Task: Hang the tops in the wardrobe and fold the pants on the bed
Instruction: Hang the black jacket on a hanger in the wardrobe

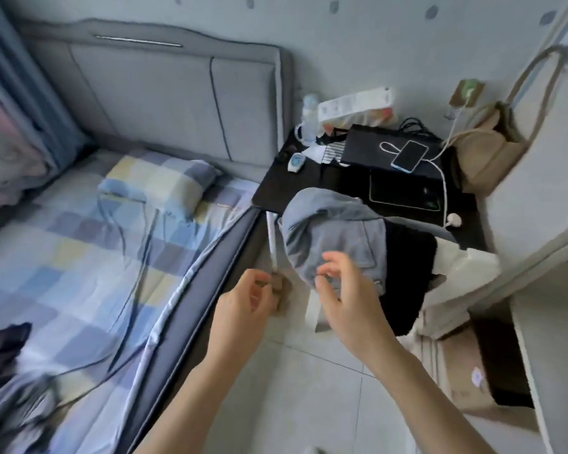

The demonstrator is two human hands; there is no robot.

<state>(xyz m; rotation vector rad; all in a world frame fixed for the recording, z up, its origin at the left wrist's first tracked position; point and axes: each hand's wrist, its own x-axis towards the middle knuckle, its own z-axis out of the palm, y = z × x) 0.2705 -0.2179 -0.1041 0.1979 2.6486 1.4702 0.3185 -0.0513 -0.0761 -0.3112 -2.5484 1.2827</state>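
A grey-blue hooded top [335, 234] is lying draped with one black garment [407, 276] over a white chair [466, 267] at centre right of the frame, just beside the black desk [295, 185]. Both hands are hovering just below it, holding nothing: the left hand [243, 306] with fingers loosely curled, the right hand [348, 290] with fingers spread apart. The checked bed [79, 257] is filling the left, its dark edge [191, 309] bordering a strip of open tiled floor [309, 388], with one dark garment [0, 352] lying at lower left.
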